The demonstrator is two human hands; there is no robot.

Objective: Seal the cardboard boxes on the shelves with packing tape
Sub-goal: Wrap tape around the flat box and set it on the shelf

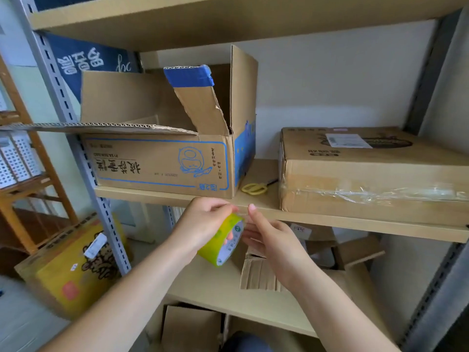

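Just below the front lip of the middle shelf (317, 219), a roll of packing tape (221, 240) sits between the person's two hands; its glossy yellow-green band wraps a round core with a pale printed label face turned to the right; the left hand (203, 222) curls over the top and far side of the roll and holds it; the right hand (269, 237) reaches in from the right, fingers bent at the roll's edge with one finger raised toward the shelf lip; whether it pinches a tape end cannot be told.

On the shelf above the hands stands an open cardboard box (162, 163), plain brown corrugated board with blue line printing and a cartoon figure on its front; its flaps stand up or splay outward, the fluted edges showing, and one torn flap carries a strip of blue tape; to its right, touching the shelf board, lie scissors (255, 188) with yellow loop handles; further right rests a flat closed box (368, 174), its front face crossed by wrinkled clear tape and its top bearing a white label.

Grey perforated metal uprights (63, 107) carry the pale wooden shelves; lower left, a yellow printed carton (73, 268) leans tilted; folded cardboard pieces (256, 273) lie on the lower shelf.
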